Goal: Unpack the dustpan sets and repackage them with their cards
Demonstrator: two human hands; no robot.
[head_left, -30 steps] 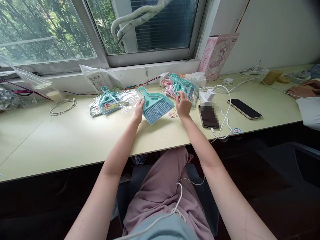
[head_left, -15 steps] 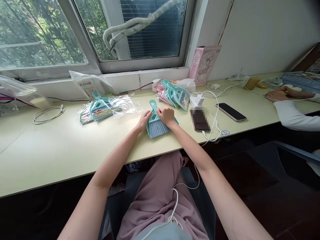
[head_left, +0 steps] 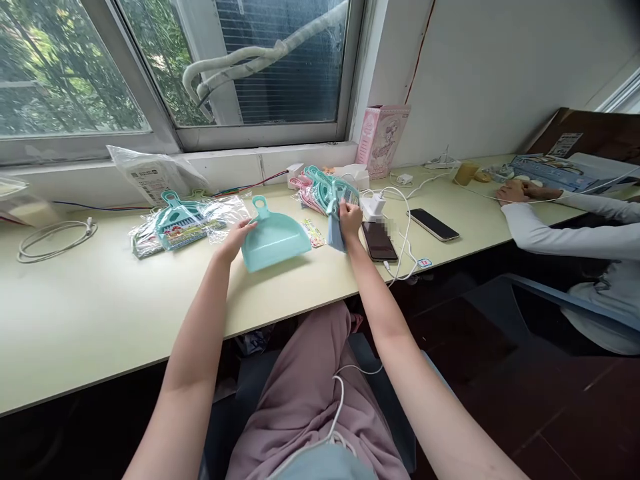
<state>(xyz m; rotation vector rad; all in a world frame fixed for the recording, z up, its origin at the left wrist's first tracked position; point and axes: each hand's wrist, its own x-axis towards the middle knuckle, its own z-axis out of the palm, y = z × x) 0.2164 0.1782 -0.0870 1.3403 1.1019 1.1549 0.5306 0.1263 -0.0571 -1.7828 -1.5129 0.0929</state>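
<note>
My left hand grips the left edge of a teal mini dustpan that rests on the pale green desk. My right hand is closed on a small blue-bristled brush, held upright just right of the dustpan. A small printed card lies between dustpan and brush. Behind my right hand stands a stack of teal and pink dustpan sets.
Bagged dustpan sets lie at left, a white cable coil farther left. Two phones, a charger and cables sit at right. A pink box leans on the wall. Another person's sleeve is at far right.
The brush was lying in the dustpan under both hands. Now my right hand has lifted the brush out to the right, and my left hand holds the emptied dustpan.
</note>
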